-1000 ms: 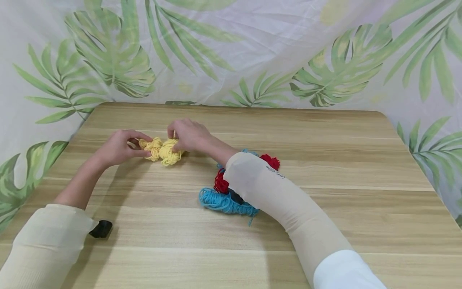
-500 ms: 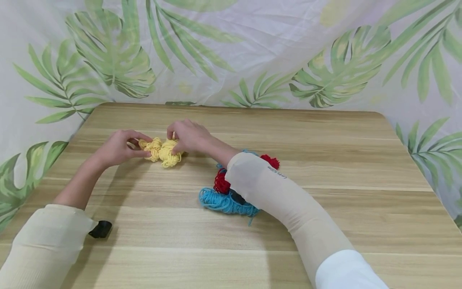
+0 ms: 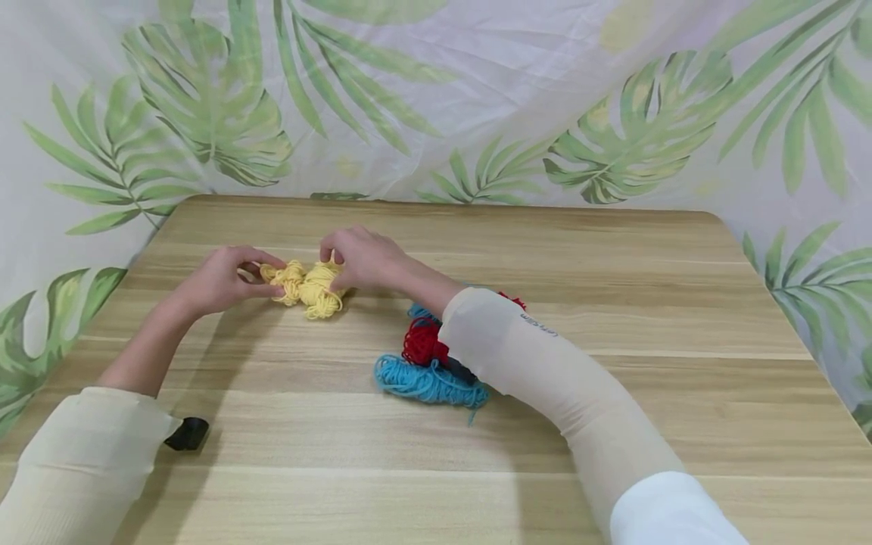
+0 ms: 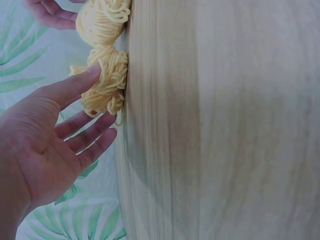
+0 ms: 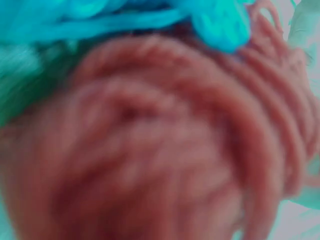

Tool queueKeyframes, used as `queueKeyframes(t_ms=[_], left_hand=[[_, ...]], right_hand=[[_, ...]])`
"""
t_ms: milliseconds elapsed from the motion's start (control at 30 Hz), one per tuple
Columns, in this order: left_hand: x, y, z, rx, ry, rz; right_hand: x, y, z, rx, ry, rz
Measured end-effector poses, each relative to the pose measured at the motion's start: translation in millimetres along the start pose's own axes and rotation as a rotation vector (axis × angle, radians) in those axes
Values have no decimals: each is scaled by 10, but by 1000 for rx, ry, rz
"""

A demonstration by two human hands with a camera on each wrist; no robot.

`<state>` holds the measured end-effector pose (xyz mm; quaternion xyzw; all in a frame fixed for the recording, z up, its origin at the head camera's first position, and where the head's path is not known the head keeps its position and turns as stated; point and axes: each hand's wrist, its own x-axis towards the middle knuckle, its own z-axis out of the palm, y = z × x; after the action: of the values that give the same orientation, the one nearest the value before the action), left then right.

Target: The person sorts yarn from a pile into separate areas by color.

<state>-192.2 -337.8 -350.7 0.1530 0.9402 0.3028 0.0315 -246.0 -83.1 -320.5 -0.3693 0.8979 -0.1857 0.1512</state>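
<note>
Centrally, between the two hands, yellow yarn [image 3: 320, 290] in two adjoining lumps rests on the wooden table [image 3: 306, 462]. The left hand [image 3: 219, 281], half open, pinches the left lump between thumb and fingers; the right hand [image 3: 368, 259], fingers bent, holds the right lump. Nearer the body than the right hand, blue yarn [image 3: 429, 383] touches red yarn [image 3: 421, 344].

Yellow yarn [image 3: 312, 286] lies in two touching clumps, side by side, toward the far left corner of the wooden surface [image 3: 327, 454]. The left clump [image 3: 293, 280] is loosely looped; the right clump [image 3: 319, 289] is rounder, loops spilling toward the near edge.
</note>
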Motion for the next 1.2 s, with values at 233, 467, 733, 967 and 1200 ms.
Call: queueKeyframes(t_ms=[233,467,733,967,1200], left_hand=[[-26,-39,-9,4,5,11],[-91,-112,-26,-7,1,-21],[-60,-95,-21,18,-1,-19],[-1,-59,-5,18,0,1],[15,-20,6,32,6,23]], right_hand=[[-78,32,-39,-35,-15,-7],[-111,41,-68,-35,-18,-15],[-182,100,-143,-6,3,-42],[-340,191,-223,-6,27,-57],[-507,324,-291,20,55,-75]])
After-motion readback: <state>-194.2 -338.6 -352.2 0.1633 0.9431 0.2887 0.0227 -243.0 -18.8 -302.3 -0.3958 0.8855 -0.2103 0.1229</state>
